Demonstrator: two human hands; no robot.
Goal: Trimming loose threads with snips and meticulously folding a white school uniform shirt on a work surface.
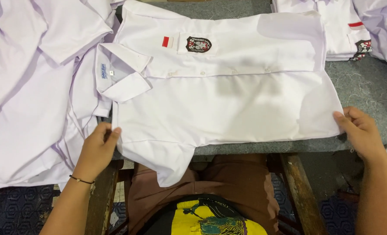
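A white short-sleeved shirt (228, 100) is seen spread face up across a grey felt-covered counter (367, 87), held at both ends along its near edge. The shoulder end is gripped by the left hand (98, 150), fingers closed on the cloth just below the collar (121, 74), while a black cord bracelet (81, 179) is worn at the wrist. The hem corner is pinched by the right hand (362, 130), the thumb laid on top of the fabric at the counter's near edge. Between the two hands, one sleeve (167, 163) is left hanging over the counter's front. Beyond the left hand, on the shirt's far half, a small red and white patch (167, 41) and a dark crest on the chest pocket (198, 44) are shown, with a row of white buttons running down the placket. To the outside of the left hand, a loose heap of white shirts (32, 87) is piled; beyond the right hand, a folded stack of white shirts (332, 30) bearing the same crest is set at the counter's far corner. Nearer than both hands, brown trousers (228, 178) and a yellow printed top (211, 217) are visible.
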